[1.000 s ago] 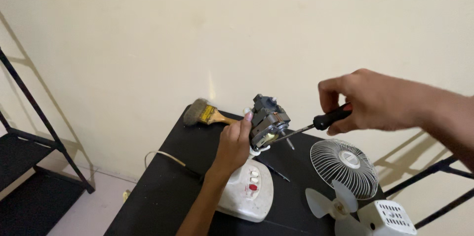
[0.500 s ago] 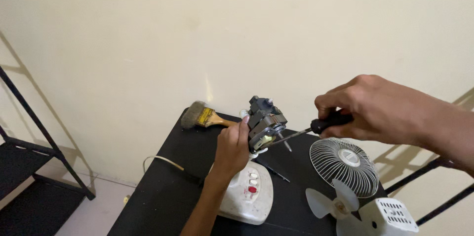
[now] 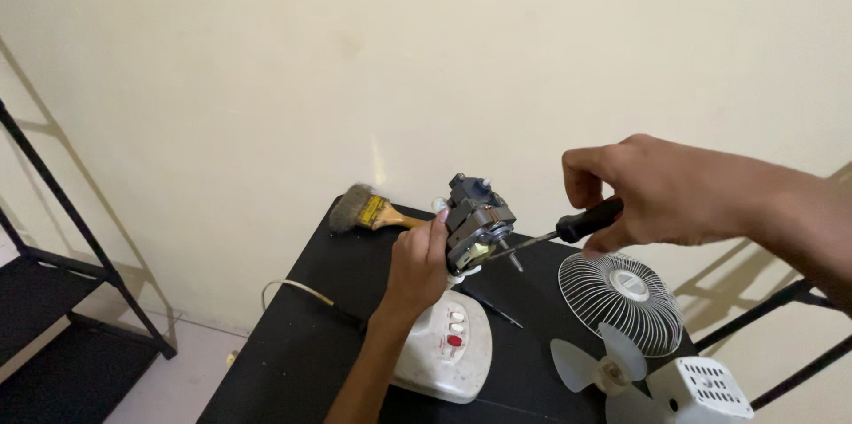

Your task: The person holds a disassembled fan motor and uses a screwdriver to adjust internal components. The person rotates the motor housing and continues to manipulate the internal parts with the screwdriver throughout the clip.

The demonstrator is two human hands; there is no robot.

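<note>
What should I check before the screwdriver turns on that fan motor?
1. Grey metal fan motor gripped in the left hand, held above the table: ok.
2. Black-handled screwdriver gripped in the right hand: ok.
3. Screwdriver tip meets the motor's side: ok; seated in a screw head: cannot tell.
4. Left fingers lie close to the tip: not ok.
5. White fan base with push buttons sits directly under the motor on the black table: ok.
6. White wire fan guard, white fan blade and wooden-handled paintbrush lie apart from the hands: ok.
</note>
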